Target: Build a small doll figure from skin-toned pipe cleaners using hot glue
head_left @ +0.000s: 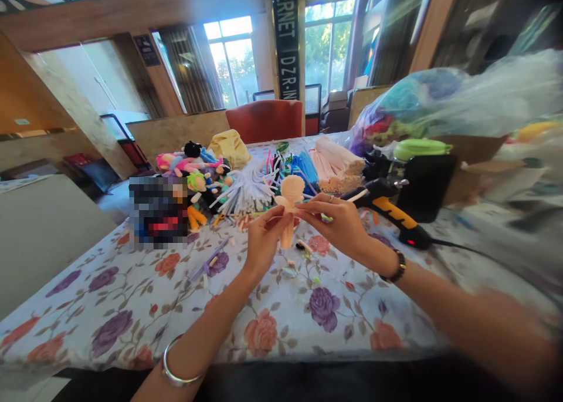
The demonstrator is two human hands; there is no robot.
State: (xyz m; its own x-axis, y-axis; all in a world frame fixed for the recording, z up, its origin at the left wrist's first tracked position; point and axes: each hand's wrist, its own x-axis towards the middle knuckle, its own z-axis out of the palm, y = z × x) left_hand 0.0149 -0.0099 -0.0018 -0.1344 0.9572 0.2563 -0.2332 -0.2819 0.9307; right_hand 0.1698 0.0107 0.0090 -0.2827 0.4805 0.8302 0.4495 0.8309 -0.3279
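Observation:
A small peach-coloured pipe-cleaner doll with a round head is held upright above the table, between my two hands. My left hand pinches its body from the left, thumb and fingers closed together. From the right, my right hand pinches the doll at about the same height. Below the head its torso is partly covered by my fingers, and the lower part shows between the hands. Just behind lie bundles of pipe cleaners: white, blue and pale pink.
A black and orange glue gun with a lit red light stands at the right, its cord trailing rightward. Several finished dolls lie at the back left. Clear plastic bags and a green-lidded jar stand at the back right. Scraps dot the floral tablecloth.

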